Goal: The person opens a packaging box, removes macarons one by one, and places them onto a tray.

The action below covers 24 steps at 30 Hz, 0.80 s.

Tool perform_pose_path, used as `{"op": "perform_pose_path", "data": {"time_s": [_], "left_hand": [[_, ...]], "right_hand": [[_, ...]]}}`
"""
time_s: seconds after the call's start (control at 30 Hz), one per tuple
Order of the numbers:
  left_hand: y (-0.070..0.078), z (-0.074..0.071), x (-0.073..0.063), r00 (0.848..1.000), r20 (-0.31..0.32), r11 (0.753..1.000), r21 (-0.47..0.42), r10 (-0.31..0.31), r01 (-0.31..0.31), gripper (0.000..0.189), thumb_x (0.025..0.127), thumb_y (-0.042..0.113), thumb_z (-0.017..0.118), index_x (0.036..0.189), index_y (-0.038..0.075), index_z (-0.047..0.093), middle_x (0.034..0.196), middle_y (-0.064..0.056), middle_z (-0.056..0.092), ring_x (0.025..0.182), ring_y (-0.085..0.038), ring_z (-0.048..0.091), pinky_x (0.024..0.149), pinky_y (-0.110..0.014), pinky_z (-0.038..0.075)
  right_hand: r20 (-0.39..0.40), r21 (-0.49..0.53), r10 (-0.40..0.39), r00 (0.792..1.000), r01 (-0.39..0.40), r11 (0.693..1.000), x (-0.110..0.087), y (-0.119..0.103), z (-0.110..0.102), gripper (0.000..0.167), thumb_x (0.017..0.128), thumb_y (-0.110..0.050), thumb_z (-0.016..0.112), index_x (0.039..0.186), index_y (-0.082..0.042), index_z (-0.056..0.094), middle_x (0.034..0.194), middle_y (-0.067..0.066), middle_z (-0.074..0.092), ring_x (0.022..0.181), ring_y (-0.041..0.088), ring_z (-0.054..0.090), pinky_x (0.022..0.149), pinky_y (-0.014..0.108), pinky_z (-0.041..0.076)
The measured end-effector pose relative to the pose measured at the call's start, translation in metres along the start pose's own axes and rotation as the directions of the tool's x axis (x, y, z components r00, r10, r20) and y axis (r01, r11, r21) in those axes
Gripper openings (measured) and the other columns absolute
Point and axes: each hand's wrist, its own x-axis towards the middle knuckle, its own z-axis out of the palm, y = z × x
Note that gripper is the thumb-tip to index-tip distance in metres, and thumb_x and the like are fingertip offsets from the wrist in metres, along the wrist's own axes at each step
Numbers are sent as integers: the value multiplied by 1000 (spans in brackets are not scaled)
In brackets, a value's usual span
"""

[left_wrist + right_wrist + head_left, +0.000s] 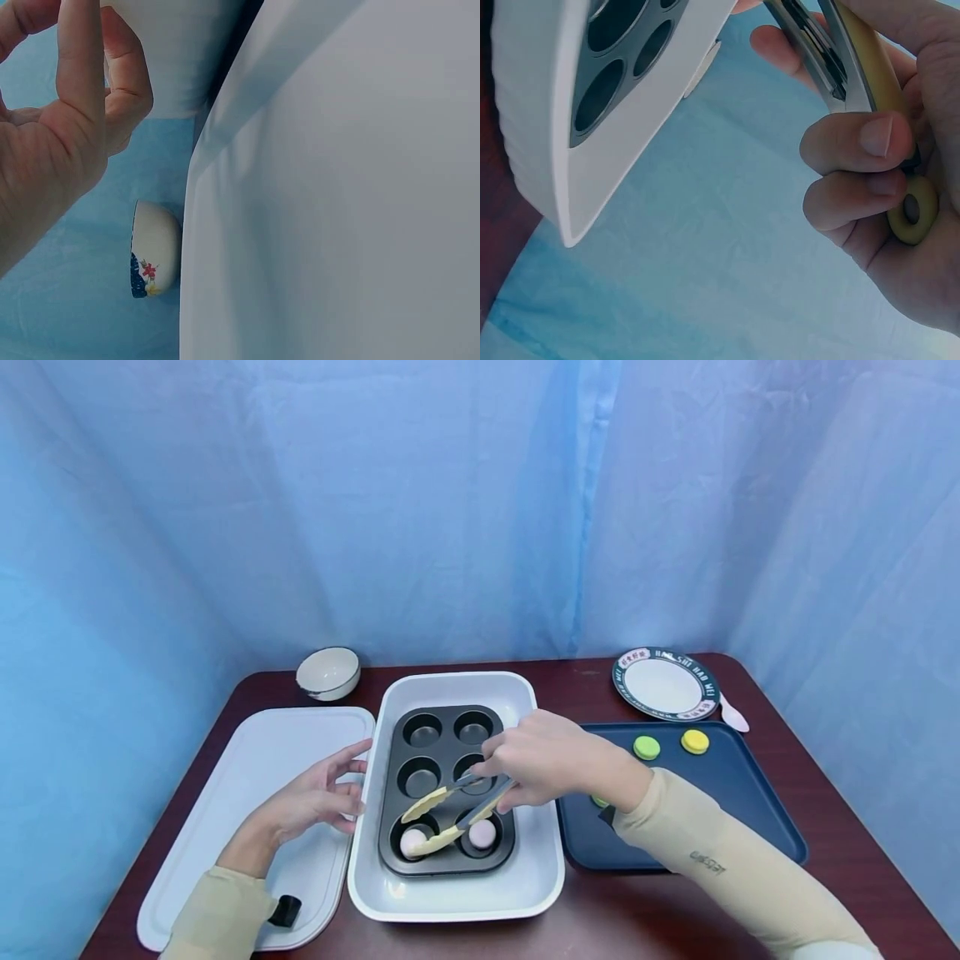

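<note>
My right hand [547, 756] grips a pair of tongs [442, 840] with yellow tips; the right wrist view shows its fingers curled round the yellow-edged handle [874, 60]. The spread tips reach down to the near-left cup of a dark muffin tin [447, 756], one on either side of a pale pink round piece [412, 841]. A second pale pink piece [482, 834] sits in the near-right cup. The tin lies in a deep white tray [457, 917]. My left hand [318, 793] holds nothing, its fingers loosely bent, fingertips right at the tray's left rim.
To the left lies a white board [247, 777], with a bowl [328, 672] behind it. On the right, a dark blue tray [720, 810] bears green [647, 747] and yellow [694, 742] round pieces. A rimmed plate [663, 685] and white spoon [733, 716] lie behind it.
</note>
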Motion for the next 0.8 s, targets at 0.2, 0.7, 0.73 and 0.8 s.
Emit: {"op": "perform_pose_path", "data": {"time_s": [0.2,0.7,0.73,0.8], "left_hand": [[0,0,1,1000,-3,1000,-1,-3,3,96,83,2,75,161,18,23,141,-23,37,102,-29,64,74,-54,61],[0,0,1,1000,-8,1000,6,1,-1,95,83,1,75,161,18,24,141,-24,37,102,-30,64,75,-54,61],[0,0,1,1000,-6,1000,7,3,-3,95,83,1,75,162,17,24,141,-24,37,102,-30,65,74,-54,61],[1,0,0,1000,-6,1000,6,2,-2,95,83,0,75,162,17,24,141,-24,37,102,-30,65,74,-53,61]], "right_hand": [[30,-43,9,1000,-7,999,4,-2,-5,49,83,-51,80,125,-26,74,90,-10,65,43,1,38,40,20,31],[57,-52,36,998,-33,998,8,-12,-10,47,86,-50,78,126,-25,74,94,-9,68,46,2,42,41,19,34],[69,-58,49,996,-45,997,9,-14,-10,47,86,-50,78,126,-25,74,94,-9,67,46,3,42,41,20,34],[86,-72,67,994,-61,996,11,-19,-11,47,85,-50,78,125,-26,74,93,-9,67,46,4,41,41,21,34]]}}
